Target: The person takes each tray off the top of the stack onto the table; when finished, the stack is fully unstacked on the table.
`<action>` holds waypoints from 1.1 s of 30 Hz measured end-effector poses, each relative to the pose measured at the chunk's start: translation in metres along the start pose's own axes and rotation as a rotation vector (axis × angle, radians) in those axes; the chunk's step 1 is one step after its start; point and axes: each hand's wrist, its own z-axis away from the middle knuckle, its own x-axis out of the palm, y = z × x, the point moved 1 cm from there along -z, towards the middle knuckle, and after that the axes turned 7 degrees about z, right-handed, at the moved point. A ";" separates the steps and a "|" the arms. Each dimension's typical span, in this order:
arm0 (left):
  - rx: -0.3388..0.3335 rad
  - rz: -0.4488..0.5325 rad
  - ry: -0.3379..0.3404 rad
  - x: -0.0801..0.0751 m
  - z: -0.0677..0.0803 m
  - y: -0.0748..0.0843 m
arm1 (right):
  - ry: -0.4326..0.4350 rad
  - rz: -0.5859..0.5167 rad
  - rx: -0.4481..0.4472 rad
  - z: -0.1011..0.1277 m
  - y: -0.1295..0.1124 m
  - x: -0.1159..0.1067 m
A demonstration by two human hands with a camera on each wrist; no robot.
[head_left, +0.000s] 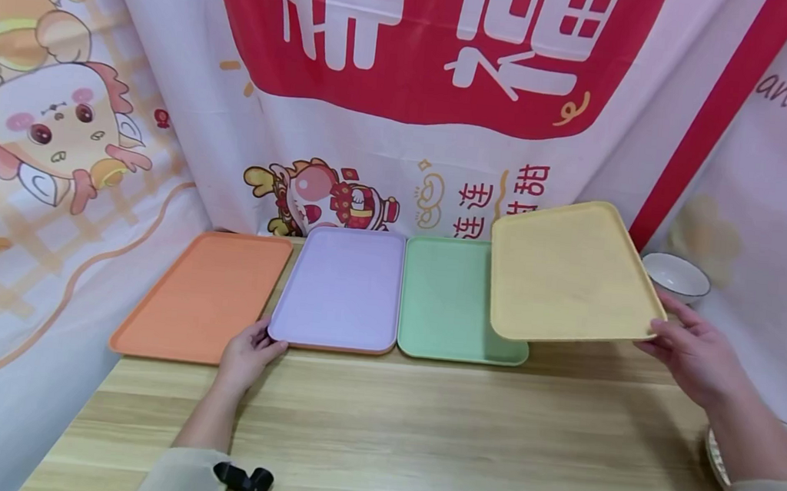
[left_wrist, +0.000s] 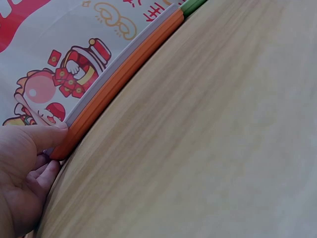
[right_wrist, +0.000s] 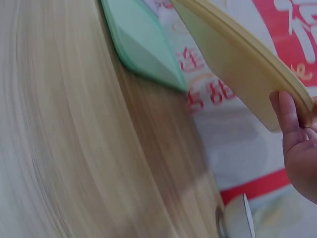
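My right hand grips the near right corner of a yellow tray. The tray is tilted in the air, partly over a green tray on the table; its underside shows in the right wrist view. To the left of the green one, a purple tray lies stacked on an orange tray, whose edge shows in the left wrist view. My left hand holds the near left corner of this stack, thumb against the purple rim and fingers lower down. Another orange tray lies flat beside that hand.
A white bowl stands at the back right, behind the right hand. Part of a patterned dish shows under the right forearm. Printed cloth hangs behind the wooden table and along its sides.
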 end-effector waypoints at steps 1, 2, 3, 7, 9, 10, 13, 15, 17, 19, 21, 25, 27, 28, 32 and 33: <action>0.001 0.000 0.001 0.000 0.000 0.000 | 0.016 0.005 0.011 0.002 -0.001 -0.005; 0.001 -0.002 0.001 0.000 0.000 0.000 | 0.032 0.012 0.023 0.003 -0.002 -0.010; 0.001 -0.003 0.001 0.000 0.000 0.000 | 0.046 0.016 0.031 0.005 -0.002 -0.016; -0.002 -0.006 0.004 0.001 0.001 0.000 | 0.085 0.003 0.040 0.009 -0.002 -0.034; -0.005 -0.002 0.003 0.001 0.001 0.001 | 0.102 -0.007 0.043 0.011 -0.002 -0.042; -0.007 -0.002 0.003 0.001 0.001 0.001 | 0.110 -0.011 0.048 0.012 -0.001 -0.045; -0.012 -0.001 0.000 0.001 0.001 0.001 | 0.126 -0.031 0.063 0.012 0.000 -0.054; -0.013 -0.006 -0.001 0.001 0.001 0.001 | 0.133 -0.033 0.072 0.013 0.001 -0.058; -0.011 -0.010 0.000 0.001 0.001 0.002 | 0.140 -0.029 0.081 0.013 0.003 -0.062; -0.005 -0.010 -0.001 0.002 0.001 0.002 | 0.150 -0.023 0.090 0.013 0.005 -0.066; 0.002 -0.009 0.000 0.002 0.000 0.002 | 0.155 -0.021 0.097 0.014 0.008 -0.069; 0.009 -0.007 0.002 0.003 -0.001 0.002 | 0.138 -0.038 0.104 0.015 0.012 -0.076; 0.008 -0.008 0.004 0.003 -0.001 0.002 | 0.121 -0.053 0.109 0.016 0.014 -0.079; 0.005 -0.008 0.005 0.003 -0.001 0.002 | 0.116 -0.056 0.111 0.016 0.015 -0.080; -0.002 -0.006 0.007 0.002 0.000 0.002 | 0.096 -0.056 0.112 0.015 0.021 -0.081; -0.003 -0.007 0.006 0.002 0.000 0.002 | 0.090 -0.055 0.109 0.015 0.023 -0.081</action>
